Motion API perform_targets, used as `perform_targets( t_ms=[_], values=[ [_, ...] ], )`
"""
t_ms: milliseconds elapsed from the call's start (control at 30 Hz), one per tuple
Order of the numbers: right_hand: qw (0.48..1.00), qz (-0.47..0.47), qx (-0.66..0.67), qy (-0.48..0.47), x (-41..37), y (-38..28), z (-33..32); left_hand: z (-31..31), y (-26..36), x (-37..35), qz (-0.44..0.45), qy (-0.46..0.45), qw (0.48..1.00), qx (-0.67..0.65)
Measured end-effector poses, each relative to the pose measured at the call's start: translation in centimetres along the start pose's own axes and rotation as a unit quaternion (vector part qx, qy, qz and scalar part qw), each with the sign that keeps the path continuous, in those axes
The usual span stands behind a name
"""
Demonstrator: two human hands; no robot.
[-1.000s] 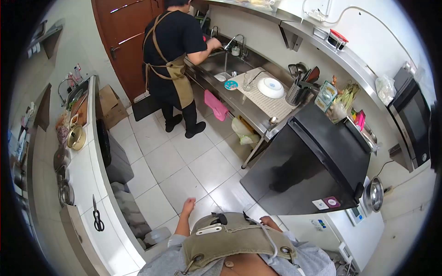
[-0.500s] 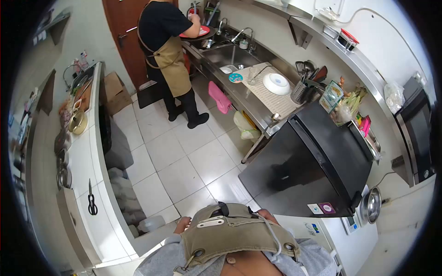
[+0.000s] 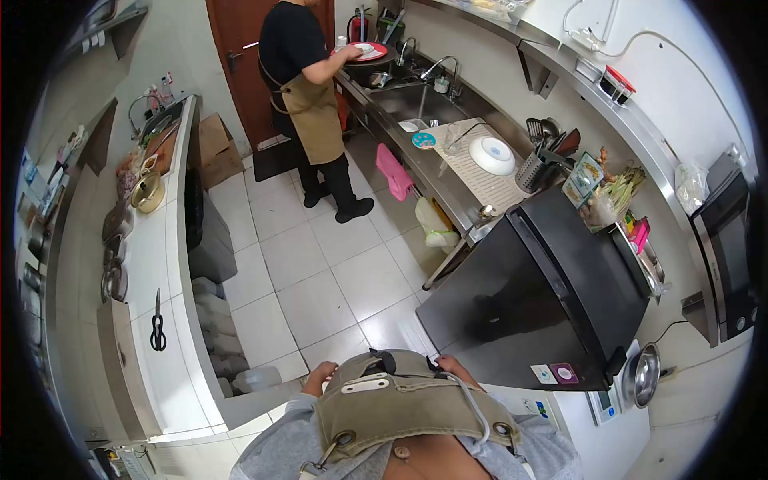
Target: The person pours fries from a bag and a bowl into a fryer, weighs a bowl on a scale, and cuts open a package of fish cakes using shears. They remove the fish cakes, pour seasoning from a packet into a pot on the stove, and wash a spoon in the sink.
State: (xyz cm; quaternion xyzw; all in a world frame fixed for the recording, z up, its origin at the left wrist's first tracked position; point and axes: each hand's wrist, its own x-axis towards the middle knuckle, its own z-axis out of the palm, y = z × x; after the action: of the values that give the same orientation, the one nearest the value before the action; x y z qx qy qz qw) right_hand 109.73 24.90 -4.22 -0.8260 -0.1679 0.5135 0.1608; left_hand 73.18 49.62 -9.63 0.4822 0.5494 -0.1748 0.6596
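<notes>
My left hand (image 3: pixel 322 373) is beside the left edge of the olive apron (image 3: pixel 408 406) I wear. Its fingers are partly behind the cloth, so their grip does not show. On the apron's other side, my right hand (image 3: pixel 450 365) appears closed, with the fingers curled near the apron edge. Whatever it may hold is too small to make out. The black fridge (image 3: pixel 496 304) stands just to the right of that hand. Black-handled scissors (image 3: pixel 158 324) lie on the white tiled counter (image 3: pixel 188 392) to my left.
Ahead, a person (image 3: pixel 308 104) in a tan apron stands at the sink counter (image 3: pixel 392 132), a hand at a red tray (image 3: pixel 370 53). A white bowl (image 3: pixel 491 156) rests on a drying mat. A pink cloth (image 3: pixel 393 171) hangs below. At right are a scale (image 3: pixel 602 406) and metal bowl (image 3: pixel 642 376).
My view has shifted slightly, and both my hands show more beside the apron. The other person's arm has lowered toward the red tray, where a small white dish now shows.
</notes>
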Motion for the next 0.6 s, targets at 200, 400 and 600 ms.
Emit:
perform_targets(
  t_ms=[200, 400, 600],
  values=[
    [0.999, 0.025, -0.013, -0.024, 1.3, 5.0, 1.3, 1.4, 1.3, -12.6, 0.194, 0.003, 0.979, 0.056],
    [0.996, 0.059, -0.036, -0.059, 4.4, 10.2, 3.8, 0.6, -1.2, -2.7, 0.044, 0.024, 0.989, 0.137],
    [0.991, 0.002, -0.128, -0.038, 1.8, 6.9, 2.2, 0.8, -1.9, -3.1, -0.006, 0.063, 0.997, 0.042]
  ],
)
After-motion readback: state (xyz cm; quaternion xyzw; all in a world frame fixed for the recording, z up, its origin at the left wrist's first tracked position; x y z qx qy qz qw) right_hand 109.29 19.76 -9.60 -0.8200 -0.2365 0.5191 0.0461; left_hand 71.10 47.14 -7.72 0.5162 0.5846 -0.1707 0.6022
